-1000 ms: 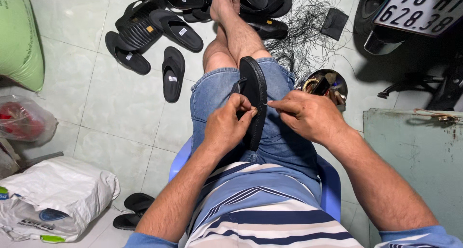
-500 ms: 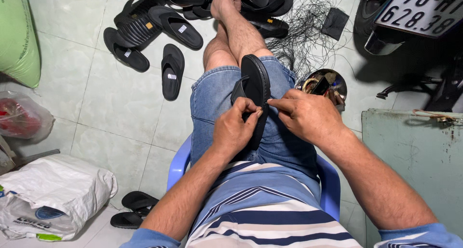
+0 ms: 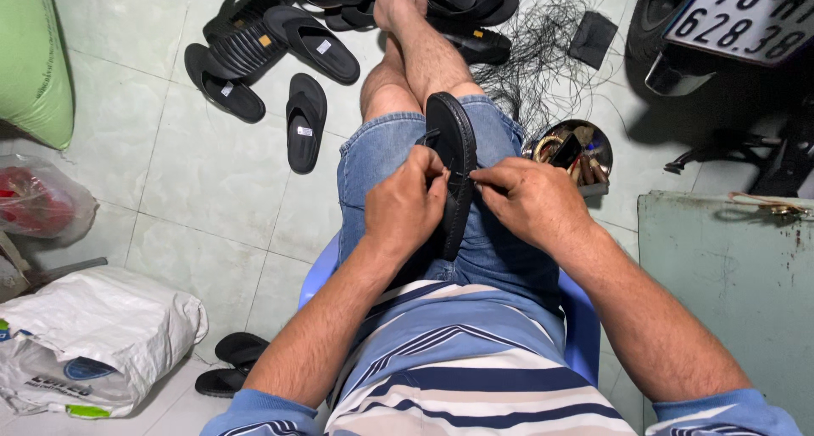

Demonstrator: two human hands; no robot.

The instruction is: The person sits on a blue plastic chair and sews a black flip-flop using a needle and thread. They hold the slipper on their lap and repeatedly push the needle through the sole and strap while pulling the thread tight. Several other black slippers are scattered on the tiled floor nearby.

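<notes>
head view | black sandal (image 3: 454,161) stands on edge on the guy's lap, right between his fingers | left hand (image 3: 405,205) clenched on its near side | right hand (image 3: 526,200) pinching the sole edge, fingertips tight together | loose sandals (image 3: 271,55) on the tile well past his fingers

One black sandal (image 3: 454,161), flat-soled with a stitched rim, stands on edge lengthwise along the lap on blue denim shorts, toe end pointing away, pinched at mid-length.
</notes>
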